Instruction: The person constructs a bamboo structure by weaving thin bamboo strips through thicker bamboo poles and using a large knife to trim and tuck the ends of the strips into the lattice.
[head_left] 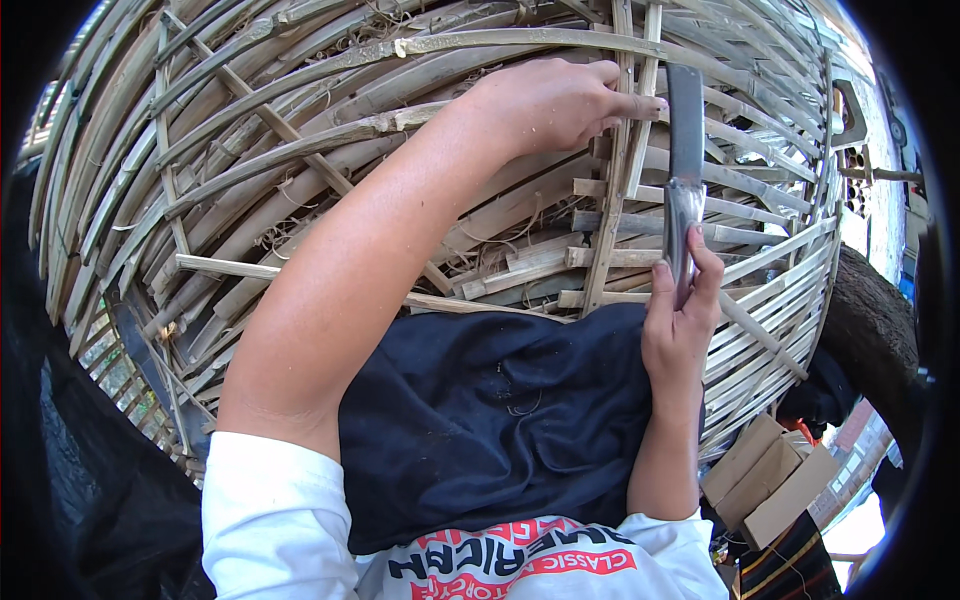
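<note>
My right hand (682, 315) is closed round the metal handle of a large knife (686, 130), thumb and fingers on either side. Its dark, broad blade points away from me, beside upright bamboo strips. My left hand (550, 105) reaches across to those strips. Its index finger lies straight over a bamboo strip (606, 225), with the other fingers curled and the thumb bent below. The blade stands just right of that fingertip, apart from it. Around both hands spreads a large woven bamboo frame (400, 75) of long split slats, partly hidden by my left forearm.
Dark cloth (500, 400) covers my lap, against the near edge of the bamboo. Opened cardboard boxes (765, 470) stand at the lower right, near a thick dark trunk (870, 310). Black sheeting (100, 460) hangs at the left. Cut slat ends stick out between my hands.
</note>
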